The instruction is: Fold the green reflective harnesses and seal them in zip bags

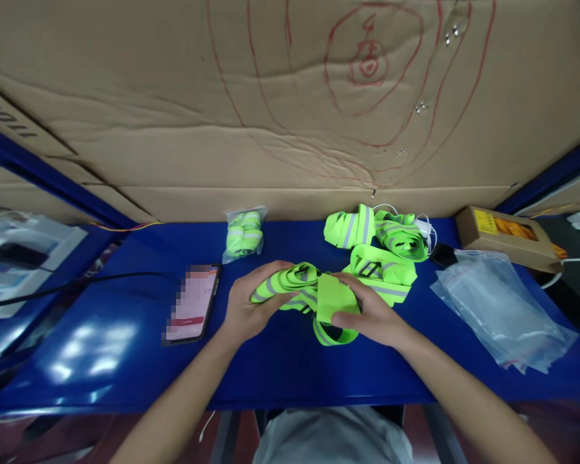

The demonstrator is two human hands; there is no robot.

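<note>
Between my hands is a neon-green reflective strap [337, 298] with grey stripes, partly rolled up. My left hand [254, 303] is closed around the rolled part, thumb below and fingers behind. The flat part of the same strap is pinched by my right hand [367, 312], its thumb on the front. A loop of strap hangs below, close to the blue table. Just behind my right hand lies another folded reflective strap [391, 269] with a black buckle. Two more bundles, a left one [348, 229] and a right one [401, 235], sit farther back.
A clear bag of rolled green straps [244, 233] stands near the cardboard wall [174, 148]. Left of my hands lies a phone [193, 303]. Flat clear zip bags [505, 309] and a cardboard box [507, 237] occupy the right side of the blue table [140, 367].
</note>
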